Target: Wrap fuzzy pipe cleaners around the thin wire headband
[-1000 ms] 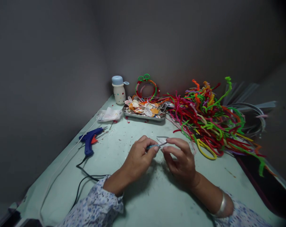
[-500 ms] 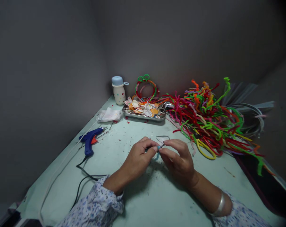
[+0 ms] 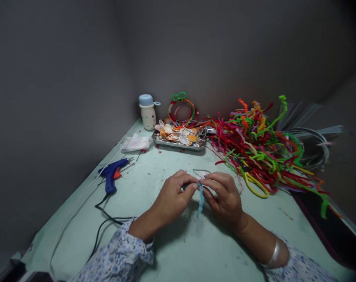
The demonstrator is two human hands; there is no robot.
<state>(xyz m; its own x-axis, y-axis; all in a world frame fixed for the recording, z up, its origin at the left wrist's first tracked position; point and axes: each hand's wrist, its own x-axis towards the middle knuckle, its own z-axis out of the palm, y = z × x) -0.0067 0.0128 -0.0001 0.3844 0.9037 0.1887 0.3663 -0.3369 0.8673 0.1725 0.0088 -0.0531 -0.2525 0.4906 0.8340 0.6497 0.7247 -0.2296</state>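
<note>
My left hand point(image 3: 174, 197) and my right hand point(image 3: 223, 196) meet at the middle of the mat, fingertips nearly touching. A light blue pipe cleaner point(image 3: 200, 199) hangs down between them, its upper end pinched in the fingers. Just above, a thin wire loop point(image 3: 200, 172) with a pale, petal-like shape sticks out from the fingertips. My left hand seems to grip the pipe cleaner and my right hand the loop, though the fingers hide where they join.
A blue glue gun point(image 3: 110, 176) with a black cable point(image 3: 106, 219) lies left on the pale green mat point(image 3: 172, 250). Behind stand a metal tray of shell pieces point(image 3: 179, 145), a polka-dot bottle point(image 3: 148, 115) and a cloth point(image 3: 136, 143). A colourful pipe cleaner heap point(image 3: 254, 150) fills the right.
The light blue pipe cleaner now hangs below my fingers instead of sitting short between them. My hands have drawn closer together around the wire loop.
</note>
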